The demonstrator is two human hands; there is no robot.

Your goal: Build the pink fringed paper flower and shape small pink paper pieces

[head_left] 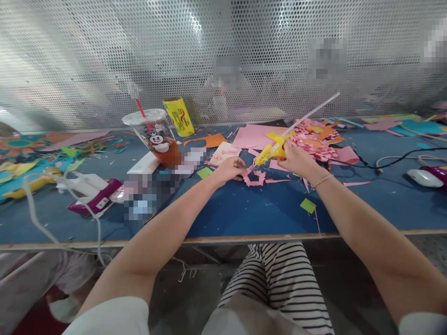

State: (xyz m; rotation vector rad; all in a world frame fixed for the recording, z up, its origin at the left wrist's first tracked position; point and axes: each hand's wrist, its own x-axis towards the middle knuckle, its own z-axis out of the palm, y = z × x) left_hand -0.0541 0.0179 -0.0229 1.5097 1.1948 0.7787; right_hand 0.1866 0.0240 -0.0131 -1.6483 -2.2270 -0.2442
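Note:
In my right hand (295,160) is a yellow glue gun (272,151), with a long clear glue stick (316,111) standing out of its back end. Its nozzle points down and left at a curled, fringed strip of pink paper (255,177) on the blue table. My left hand (230,171) is closed, fingertips pinching the left end of that strip. Behind both hands lie a pink paper sheet (256,137) and a pale sheet with pink marks (225,152). Fluffy pink paper flowers (310,142) sit just beyond my right hand.
A tilted drink cup (160,139) with a red straw and a yellow can (179,116) stand back left. Purple-and-white devices (96,197) with white cables lie left; another device (428,177) lies far right. Paper scraps, including a green square (308,205), are scattered. Perforated metal screen (223,42) behind.

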